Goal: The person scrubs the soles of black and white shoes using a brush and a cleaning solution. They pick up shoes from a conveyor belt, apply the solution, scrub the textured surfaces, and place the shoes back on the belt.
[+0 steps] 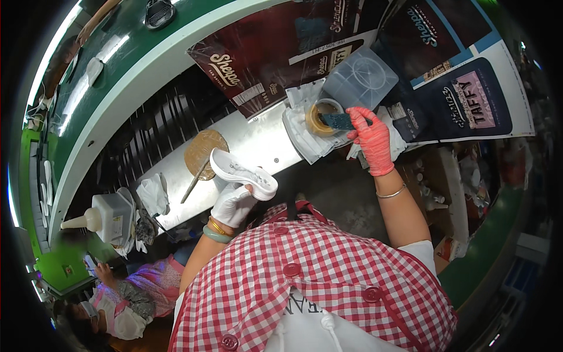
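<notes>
In my left hand (pixel 233 205), gloved in white, a white shoe sole (pixel 241 172) is gripped by its thicker end, its hollow inner side facing up. My right hand (pixel 372 141) wears a pinkish-red glove and is closed on a dark brush (pixel 340 121). The brush's far end dips into a round tub of yellowish-brown glue (pixel 318 119), and its bristles are hidden there. White folded cloth or paper (pixel 300 134) lies under and around the tub. Right behind it stands a translucent plastic container (pixel 361 76).
A round brown disc (pixel 203 154) with a stick lies on the metal ledge (pixel 258 141). Beyond curves a green conveyor belt (pixel 132 44) carrying a shoe part (pixel 159 13). At left are a spouted bottle (pixel 108 217) and a seated co-worker (pixel 126 299). Printed cardboard (pixel 469 105) covers the right.
</notes>
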The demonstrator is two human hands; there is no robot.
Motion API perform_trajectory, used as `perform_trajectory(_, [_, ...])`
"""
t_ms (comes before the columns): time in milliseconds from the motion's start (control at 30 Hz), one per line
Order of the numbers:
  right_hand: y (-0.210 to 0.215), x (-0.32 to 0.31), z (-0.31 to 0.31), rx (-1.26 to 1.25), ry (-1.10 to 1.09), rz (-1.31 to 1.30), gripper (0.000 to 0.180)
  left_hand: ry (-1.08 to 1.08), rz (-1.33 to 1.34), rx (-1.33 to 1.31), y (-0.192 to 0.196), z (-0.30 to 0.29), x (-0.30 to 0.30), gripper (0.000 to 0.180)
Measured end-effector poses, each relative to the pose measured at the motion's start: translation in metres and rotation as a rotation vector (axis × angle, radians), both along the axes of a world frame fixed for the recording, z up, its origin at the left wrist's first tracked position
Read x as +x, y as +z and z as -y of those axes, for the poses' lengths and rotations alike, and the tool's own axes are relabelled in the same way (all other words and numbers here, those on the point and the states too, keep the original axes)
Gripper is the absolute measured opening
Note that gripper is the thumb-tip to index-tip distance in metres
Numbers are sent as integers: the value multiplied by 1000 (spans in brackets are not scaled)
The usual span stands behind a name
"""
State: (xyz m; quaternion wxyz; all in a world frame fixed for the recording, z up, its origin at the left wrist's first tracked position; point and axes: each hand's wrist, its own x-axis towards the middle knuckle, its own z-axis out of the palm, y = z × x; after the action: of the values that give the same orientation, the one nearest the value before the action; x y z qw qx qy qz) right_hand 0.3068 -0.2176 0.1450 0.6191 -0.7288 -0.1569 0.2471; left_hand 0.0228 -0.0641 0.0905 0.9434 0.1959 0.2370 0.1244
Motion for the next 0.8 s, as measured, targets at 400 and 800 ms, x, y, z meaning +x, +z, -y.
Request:
perform_trajectory(400, [-68, 11, -4, 9, 7, 29, 26, 185, -245, 1384, -29, 4, 32, 67])
perform_trajectory(800, [26, -70, -18, 415, 58, -440, 24, 450, 236, 400, 4, -5, 55, 34])
